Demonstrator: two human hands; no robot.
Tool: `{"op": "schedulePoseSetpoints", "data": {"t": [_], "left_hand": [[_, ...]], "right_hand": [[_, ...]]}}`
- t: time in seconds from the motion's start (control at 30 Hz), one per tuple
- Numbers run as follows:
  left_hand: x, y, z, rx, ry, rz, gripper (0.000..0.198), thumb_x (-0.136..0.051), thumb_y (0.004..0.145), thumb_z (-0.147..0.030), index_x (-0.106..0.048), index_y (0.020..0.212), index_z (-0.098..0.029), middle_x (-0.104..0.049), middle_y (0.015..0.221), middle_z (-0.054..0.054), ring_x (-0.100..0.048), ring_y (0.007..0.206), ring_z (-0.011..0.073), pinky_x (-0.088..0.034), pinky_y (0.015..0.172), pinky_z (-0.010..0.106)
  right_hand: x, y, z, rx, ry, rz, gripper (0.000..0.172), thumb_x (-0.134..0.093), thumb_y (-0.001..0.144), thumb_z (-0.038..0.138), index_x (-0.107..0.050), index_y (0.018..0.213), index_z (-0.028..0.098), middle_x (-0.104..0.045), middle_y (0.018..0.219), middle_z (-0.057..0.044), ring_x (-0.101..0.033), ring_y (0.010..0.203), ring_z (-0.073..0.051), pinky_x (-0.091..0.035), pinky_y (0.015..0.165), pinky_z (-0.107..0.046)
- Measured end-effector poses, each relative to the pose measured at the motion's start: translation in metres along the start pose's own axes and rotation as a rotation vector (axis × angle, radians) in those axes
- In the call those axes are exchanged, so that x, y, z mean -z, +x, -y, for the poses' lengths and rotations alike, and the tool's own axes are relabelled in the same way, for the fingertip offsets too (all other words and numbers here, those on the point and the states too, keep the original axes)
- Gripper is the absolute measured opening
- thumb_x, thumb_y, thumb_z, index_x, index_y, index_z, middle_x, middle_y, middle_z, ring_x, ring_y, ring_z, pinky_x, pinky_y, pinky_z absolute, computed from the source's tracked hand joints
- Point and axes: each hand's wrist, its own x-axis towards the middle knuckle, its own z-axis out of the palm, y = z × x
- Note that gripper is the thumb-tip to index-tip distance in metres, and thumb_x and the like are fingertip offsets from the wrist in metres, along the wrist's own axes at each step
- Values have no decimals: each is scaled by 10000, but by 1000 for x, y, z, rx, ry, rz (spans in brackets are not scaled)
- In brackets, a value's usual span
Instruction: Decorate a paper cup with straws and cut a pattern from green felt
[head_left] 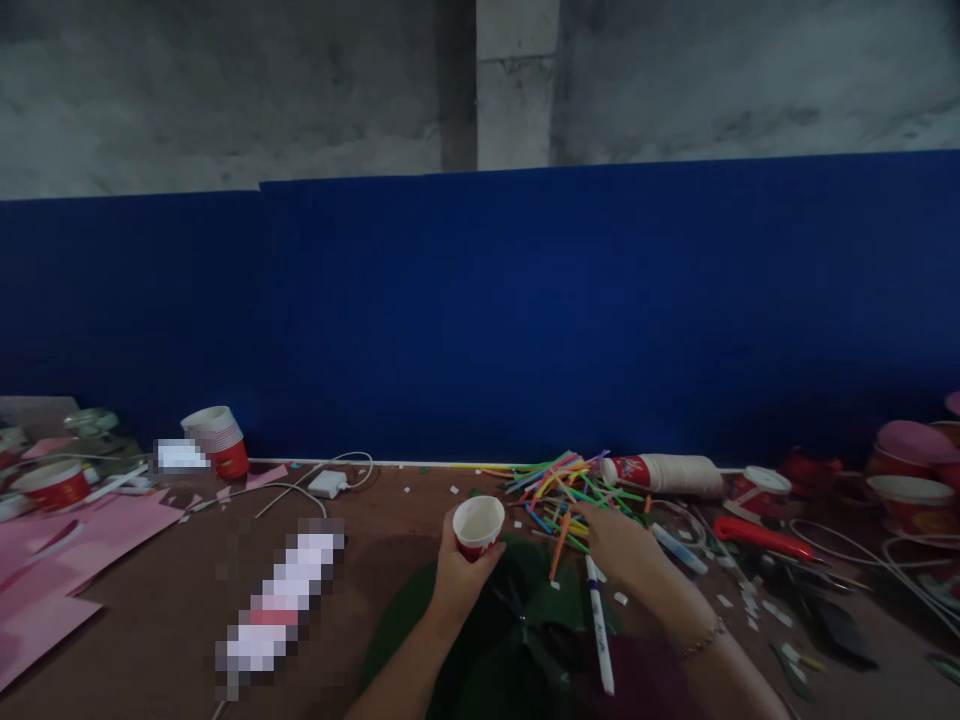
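Note:
My left hand [457,580] is wrapped round a small red paper cup [478,525] with a white inside, held upright just above the brown table [180,620]. My right hand [619,545] reaches into a pile of coloured straws [562,490]; its fingers are bent at the pile's edge and I cannot see whether they pinch one. An orange straw [559,548] lies right by the fingers. A white marker pen [600,625] lies beside my right wrist. Dark green paper [480,640] lies under both forearms.
A stack of paper cups [660,472] lies on its side behind the straws. More red cups stand at far left [217,440] and right [911,500]. Pink paper [67,560] covers the left. A red-handled cutter [757,538], cables and a white charger [328,484] lie about. A blue panel [525,310] backs the table.

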Motion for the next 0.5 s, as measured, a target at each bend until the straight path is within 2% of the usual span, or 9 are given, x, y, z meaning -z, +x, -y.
{"op": "schedulePoseSetpoints", "data": {"t": [0.07,0.13,0.2,0.33,0.5], "left_hand": [[-1,0,0,-6,-11,16,608,-728,632,-296,-461,1168,-188,-620,1065,75,-608,960,216,-461,868,351],[-2,0,0,-19,-8,8,606,-734,617,-276,-472,1156,-185,-623,1055,71,-611,949,215,-467,857,343],[-3,-1,0,-34,5,-10,624,-734,603,-242,-465,1163,-182,-610,1083,77,-605,963,217,-464,865,341],[-5,-3,-1,-53,23,-2,613,-698,627,-195,-442,1185,-187,-596,1103,82,-599,975,218,-457,878,354],[-6,-3,-3,-88,43,-4,608,-700,626,-190,-449,1179,-194,-599,1082,76,-599,963,217,-455,873,353]], "right_hand": [[8,-8,12,143,222,-36,414,-348,813,91,-591,1137,180,-674,996,-93,-619,899,-194,-440,755,-288],[12,-17,25,190,443,108,392,-349,832,166,-590,1138,213,-675,781,-34,-600,646,-144,-425,558,-224],[10,-26,35,194,584,250,396,-356,813,173,-598,1122,227,-614,629,11,-505,489,-105,-349,446,-188],[3,-32,44,188,660,358,387,-387,743,121,-653,1012,205,-526,543,42,-407,437,-73,-285,412,-166],[2,-31,49,193,670,330,326,-400,741,127,-676,905,185,-501,541,41,-397,459,-70,-288,423,-165]]}}
